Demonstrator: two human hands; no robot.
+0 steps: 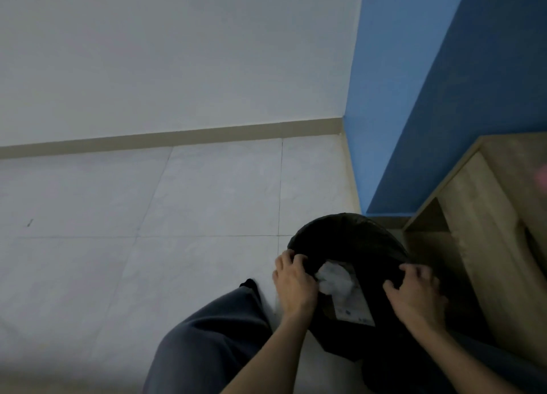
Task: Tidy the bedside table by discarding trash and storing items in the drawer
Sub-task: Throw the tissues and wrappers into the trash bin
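Left hand [293, 281] first: I see its fingers curled over the left rim of the bin bag [349, 237], pinching the black plastic, with the knuckles facing me. The right hand [414, 293] is across on the right rim, fingers hooked into the same black plastic and the thumb set a little apart, so both are gripping the bag's edge and neither is spread flat.

Between the two hands the bag's round mouth stands open. Down inside lies the trash: a crumpled white paper [334, 278] just beside the left hand's fingers, and under it a flat packet [352, 308] with a pale printed label. It's too dim for me to read the print.

The bag sits on the floor [177, 216], pale tiles with thin joints, close against the wooden desk [479, 216] on the right. There's a pink blur [543, 177] on the desk at the frame's edge, and I can't tell what it is.

At the lower left, a grey trouser leg [213, 343] ends in a dark sock [250, 284] on the tiles, just beside the left hand.

Further out, a blue wall [444, 83] rises behind the desk and meets a white wall [177, 53] at the corner, with a beige skirting board [177, 137] along its foot.
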